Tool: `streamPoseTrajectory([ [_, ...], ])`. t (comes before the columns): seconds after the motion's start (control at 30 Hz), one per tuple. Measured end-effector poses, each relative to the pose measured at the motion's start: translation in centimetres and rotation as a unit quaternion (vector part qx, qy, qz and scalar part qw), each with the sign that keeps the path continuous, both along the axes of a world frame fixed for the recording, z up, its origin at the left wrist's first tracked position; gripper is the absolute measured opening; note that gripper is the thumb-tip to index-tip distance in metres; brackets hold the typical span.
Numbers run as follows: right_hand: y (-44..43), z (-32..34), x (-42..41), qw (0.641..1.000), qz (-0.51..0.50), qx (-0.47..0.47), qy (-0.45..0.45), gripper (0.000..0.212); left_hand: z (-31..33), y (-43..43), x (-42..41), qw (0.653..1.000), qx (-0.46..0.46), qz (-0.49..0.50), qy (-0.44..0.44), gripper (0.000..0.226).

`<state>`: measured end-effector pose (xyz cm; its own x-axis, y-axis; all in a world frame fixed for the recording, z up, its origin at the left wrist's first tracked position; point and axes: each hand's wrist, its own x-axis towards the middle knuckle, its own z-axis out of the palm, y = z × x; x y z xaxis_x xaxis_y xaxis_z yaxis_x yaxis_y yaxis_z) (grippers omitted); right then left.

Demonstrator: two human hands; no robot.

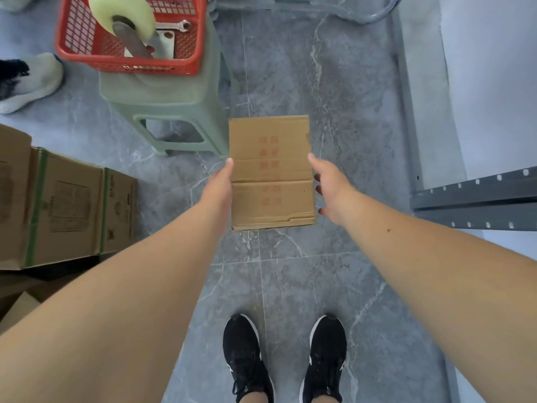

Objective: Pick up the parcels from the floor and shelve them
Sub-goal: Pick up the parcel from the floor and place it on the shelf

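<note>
Cardboard parcel [271, 173] lies flat on the grey tiled floor [305, 301], just ahead of the person's black shoes [284, 359] and right beside the green plastic stool [171, 112]. Not lifted yet, so the pickup is only starting and shelving is all still to do.

Left hand [219, 184] is against the parcel's left edge, fingers straight and together, fingertip [229, 162] touching the cardboard. Flat contact only, no curl around it visible.

Right hand [328, 187] is at the right edge, fingers spread and loosely bent, tips pointing down beside the box. Looks just apart or barely touching; can't tell which from this angle. Neither hand has closed on anything.

Grey metal shelf [476, 199] sits to the right, near the parcel; only a rail and an upright are in view, and nothing shows on that part. Larger taped cartons [66, 210] are stacked at left; whether they count as parcels to shelve, I can't say.

My read: two-handed side squeeze is being set up, then lift and turn right to the shelf.
</note>
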<state>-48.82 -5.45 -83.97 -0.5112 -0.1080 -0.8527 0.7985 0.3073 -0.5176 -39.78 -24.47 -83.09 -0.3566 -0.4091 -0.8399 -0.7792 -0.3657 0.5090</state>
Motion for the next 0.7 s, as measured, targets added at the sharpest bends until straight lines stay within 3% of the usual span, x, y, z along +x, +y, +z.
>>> streamPoseTrajectory([
  [0.3, -0.2, -2.9, -0.4, 1.0, 0.024, 0.0, 0.014, 0.076, -2.3, 0.5, -0.7, 1.0, 0.029, 0.001, -0.013, 0.073],
  [0.47, -0.9, -2.3, 0.0, 0.999, 0.014, -0.03, 0.021, 0.058, -2.5, 0.3, -0.9, 0.999, 0.02, -0.015, -0.031, 0.084],
  [0.7, -1.1, -1.2, 0.6, 0.999, 0.002, -0.018, 0.032, 0.059, -1.3, 0.7, -1.1, 0.999, 0.028, -0.025, -0.02, 0.081],
])
